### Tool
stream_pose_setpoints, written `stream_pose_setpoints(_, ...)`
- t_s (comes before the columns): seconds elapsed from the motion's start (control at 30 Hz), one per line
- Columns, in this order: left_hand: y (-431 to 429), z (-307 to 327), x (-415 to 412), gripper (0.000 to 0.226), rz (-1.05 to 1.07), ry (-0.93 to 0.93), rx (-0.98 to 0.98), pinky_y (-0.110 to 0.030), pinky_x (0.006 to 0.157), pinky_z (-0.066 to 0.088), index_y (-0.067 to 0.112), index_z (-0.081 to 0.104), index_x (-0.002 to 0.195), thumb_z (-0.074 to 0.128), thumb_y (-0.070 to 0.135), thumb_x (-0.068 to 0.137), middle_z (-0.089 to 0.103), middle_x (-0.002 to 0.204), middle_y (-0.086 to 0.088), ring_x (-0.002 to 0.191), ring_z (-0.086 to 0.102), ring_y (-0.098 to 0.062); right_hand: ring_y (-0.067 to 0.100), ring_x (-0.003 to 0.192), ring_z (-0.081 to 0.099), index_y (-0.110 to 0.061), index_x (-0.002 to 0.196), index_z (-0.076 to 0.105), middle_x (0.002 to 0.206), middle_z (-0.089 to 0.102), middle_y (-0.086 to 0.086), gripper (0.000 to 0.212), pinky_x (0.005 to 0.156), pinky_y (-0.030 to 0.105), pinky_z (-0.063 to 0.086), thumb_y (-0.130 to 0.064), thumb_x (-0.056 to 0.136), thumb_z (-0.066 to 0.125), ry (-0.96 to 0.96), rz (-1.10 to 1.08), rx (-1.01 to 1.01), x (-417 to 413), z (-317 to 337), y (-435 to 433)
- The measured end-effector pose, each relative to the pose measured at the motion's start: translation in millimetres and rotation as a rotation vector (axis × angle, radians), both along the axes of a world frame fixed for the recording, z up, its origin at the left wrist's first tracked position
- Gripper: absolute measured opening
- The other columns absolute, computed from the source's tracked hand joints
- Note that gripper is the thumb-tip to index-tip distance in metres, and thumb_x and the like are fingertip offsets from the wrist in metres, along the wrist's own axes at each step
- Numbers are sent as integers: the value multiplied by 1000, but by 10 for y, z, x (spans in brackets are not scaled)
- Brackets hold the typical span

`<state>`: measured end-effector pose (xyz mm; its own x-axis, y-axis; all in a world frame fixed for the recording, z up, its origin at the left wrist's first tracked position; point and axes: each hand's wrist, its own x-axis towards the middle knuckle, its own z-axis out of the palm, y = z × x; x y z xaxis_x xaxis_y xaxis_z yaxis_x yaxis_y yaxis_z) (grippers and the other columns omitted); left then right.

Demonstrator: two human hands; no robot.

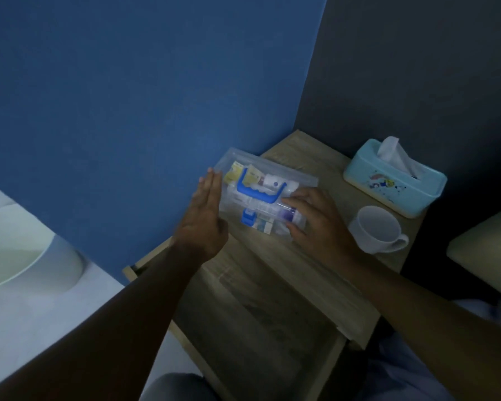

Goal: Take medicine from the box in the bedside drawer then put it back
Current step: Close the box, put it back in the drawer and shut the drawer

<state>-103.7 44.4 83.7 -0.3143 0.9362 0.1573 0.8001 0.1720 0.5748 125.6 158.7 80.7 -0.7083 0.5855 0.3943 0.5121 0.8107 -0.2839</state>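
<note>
A clear plastic medicine box (261,195) with a blue handle and a blue latch rests on the top of the wooden bedside table (310,169), over its left part. Small packets and bottles show through its lid. My left hand (206,215) lies flat against the box's left side, fingers straight and together. My right hand (315,218) presses on the box's right end, fingers spread over lid and front corner. Below, the drawer (258,322) stands pulled out and looks empty inside.
A light-blue tissue box (394,180) stands at the table's back right, with a white mug (376,230) in front of it. A blue wall rises at the left, a dark wall at the right. A white bed edge (26,256) lies at the far left.
</note>
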Motion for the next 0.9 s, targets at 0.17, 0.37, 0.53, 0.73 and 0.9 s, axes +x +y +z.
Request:
stream_pose_setpoints(0.17, 63, -84, 88, 87, 10, 3, -70, -39, 123, 12, 16, 0, 156, 55, 8, 89, -7, 165, 2, 151, -6, -16, 21, 135, 49, -8, 132, 62, 140, 56, 10, 44, 112, 33, 40, -12, 89, 72, 2, 39, -22, 29, -4, -29)
stream_pose_setpoints(0.37, 161, -38, 156, 82, 53, 43, -99, -35, 123, 9, 12, 2, 156, 52, 10, 91, -6, 165, -3, 152, -3, -19, 24, 144, 43, -7, 137, 59, 149, 53, 11, 43, 118, 41, 37, -11, 95, 66, 16, -34, -11, -9, -135, -108)
stream_pose_setpoints(0.53, 260, 58, 152, 86, 74, 65, -224, -38, 124, 7, 14, -2, 155, 53, 11, 90, -11, 164, -1, 152, -7, -18, 27, 143, 43, -7, 137, 59, 148, 54, 12, 41, 116, 43, 39, -14, 96, 61, 4, -80, 94, -30, -208, -172)
stream_pose_setpoints(0.73, 186, -14, 220, 86, 110, -162, -103, -42, 122, 17, 17, 0, 156, 55, 7, 90, -6, 165, 0, 152, 1, -21, 25, 145, 41, -8, 138, 58, 148, 54, 11, 41, 115, 44, 41, -15, 97, 60, -13, -101, 80, -41, -193, -206)
stream_pose_setpoints(0.9, 82, -283, 408, 69, 302, -342, -50, -36, 99, 44, 18, 29, 148, 64, 19, 88, 40, 148, -9, 132, 44, -26, 26, 145, 41, -7, 138, 59, 148, 54, 12, 41, 114, 45, 42, -14, 98, 58, 21, -132, 10, -74, -143, -240)
